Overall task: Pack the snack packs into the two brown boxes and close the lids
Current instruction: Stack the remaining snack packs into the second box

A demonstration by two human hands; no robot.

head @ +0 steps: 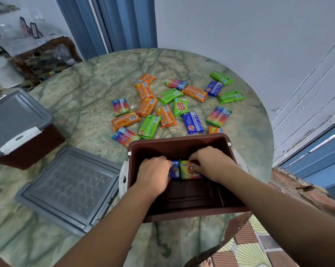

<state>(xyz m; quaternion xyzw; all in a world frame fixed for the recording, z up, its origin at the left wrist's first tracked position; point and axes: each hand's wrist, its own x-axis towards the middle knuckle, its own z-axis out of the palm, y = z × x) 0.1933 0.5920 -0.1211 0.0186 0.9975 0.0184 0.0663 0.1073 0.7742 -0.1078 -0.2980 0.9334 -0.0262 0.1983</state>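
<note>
Packing has only begun: inside the open brown box (pixel 182 147) at lower centre, the left hand (pixel 155 173) grips a blue pack (pixel 175 169) and the right hand (pixel 211 162) grips a yellow-green pack (pixel 187 170). Next, judging by the glossy loose packs (pixel 168 105) scattered on the desk (pixel 85 89) above, comes fetching more.

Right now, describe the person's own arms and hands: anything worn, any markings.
Both forearms are bare as far as the frame shows: no sleeves in view. The left hand and right hand wear no gloves, and no watch, bracelet or ring shows on the visible wrists and backs of the hands. No markings are visible. The fingertips are hidden.
</note>
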